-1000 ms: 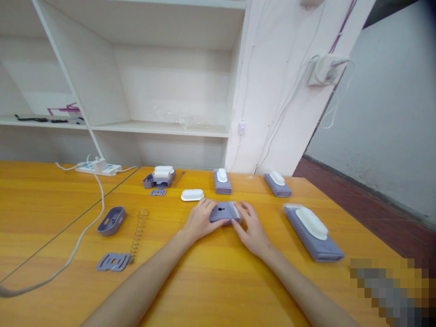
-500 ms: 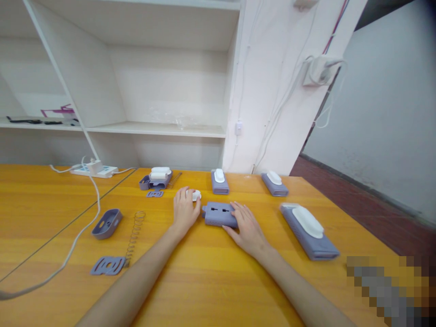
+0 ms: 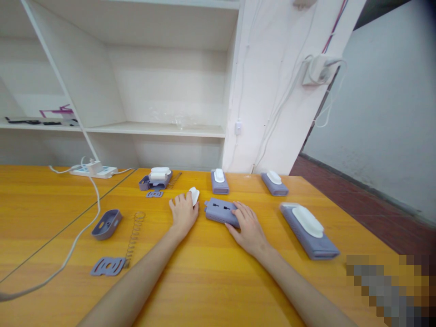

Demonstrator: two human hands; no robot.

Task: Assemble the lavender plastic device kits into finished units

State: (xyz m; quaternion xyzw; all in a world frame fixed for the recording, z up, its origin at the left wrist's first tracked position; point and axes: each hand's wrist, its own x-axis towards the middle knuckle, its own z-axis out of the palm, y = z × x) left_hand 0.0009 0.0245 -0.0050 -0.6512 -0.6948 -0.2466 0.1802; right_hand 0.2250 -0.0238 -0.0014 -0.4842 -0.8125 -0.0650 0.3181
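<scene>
My left hand (image 3: 183,214) is closed on a white rounded plastic piece (image 3: 194,195), which stands tilted up beside the thumb; part of it is behind my fingers. To its right, a purple-grey rectangular plastic housing (image 3: 216,214) lies on the table, with two dark keyhole-like slots in its upper face and a small tab at its left end. The fingers and thumb of my right hand (image 3: 250,229) grip the right end of the housing. A small gap separates the white piece from the housing.
At left lie a purple-grey cup-like shell (image 3: 107,224), a slotted plate (image 3: 108,266) and a coil spring (image 3: 135,236). Similar purple-grey units with white tops (image 3: 308,221) stand right and behind. A white cable (image 3: 97,195) runs from a power strip (image 3: 111,171).
My left hand has tipped the white piece more upright and shifted slightly left. The housing has turned a little under my right hand, its left end swinging away from me.
</scene>
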